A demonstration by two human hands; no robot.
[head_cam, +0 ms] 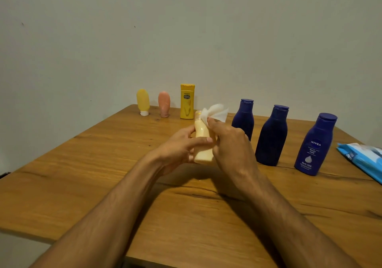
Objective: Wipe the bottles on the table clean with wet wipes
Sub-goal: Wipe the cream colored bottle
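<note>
Bottle in hand: cream bottle [203, 141] is held roughly upright, slightly tilted, over the middle of the worktop [82, 174]; whether its base touches the wood cannot be told.
Head view: all entries below are taken from this single view.
Left hand: left hand [177, 149] is wrapped round the lower body of the cream bottle from the left, with its fingers [199, 141] curled across the front.
Right hand: right hand [229, 143] is set against the right side of the cream bottle, and its fingers [213, 123] are closed in a pinch on the wet wipe.
Wipe: wet wipe [216, 112], white, is pressed to the neck just below the cap; its loose ends are bunched up and to the right.
Back row: yellow tube [143, 101] and pink tube [164, 104] are stood on their caps near the far edge; yellow bottle [187, 101] is stood upright just right of them, behind the cream bottle.
Right row: far blue bottle [244, 118], middle blue bottle [271, 136] and near blue bottle [315, 145] are stood upright in a diagonal line, apart from one another; a Nivea Body Milk label is seen on the near one.
Pack: wipes pack [363, 160], blue, is laid flat at the right edge of the worktop, cut off by the frame.
Backdrop: pale wall [206, 29] is seen behind the worktop.
</note>
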